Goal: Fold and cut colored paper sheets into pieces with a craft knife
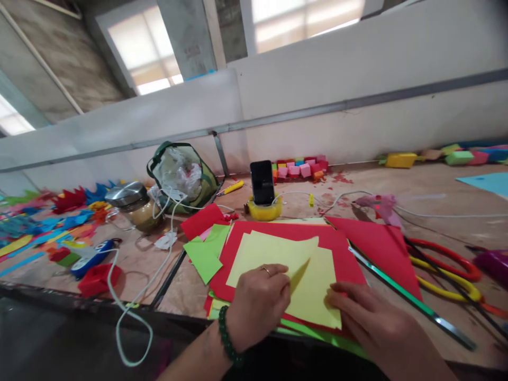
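Note:
On a stack of coloured sheets lie two pale yellow paper sheets, the upper one overlapping the lower. My left hand (262, 293), with a ring and a green bead bracelet, has its fingers curled together at the front of the upper yellow sheet (257, 254), whose right side is bent up. At the right edge of the lower yellow sheet (319, 296), the fingertips of my right hand (363, 312) close on the paper. Beneath both is a red sheet (349, 254), with green paper showing under the front edge.
Right of the stack are a metal ruler (413, 296), red paper (381, 248) and scissors with yellow handles (448, 288). A phone (262, 182) stands on a yellow tape roll (265, 210) behind. At left are green paper pieces (208, 254), a jar (135, 209), a bag (186, 174) and a white cable (115, 280).

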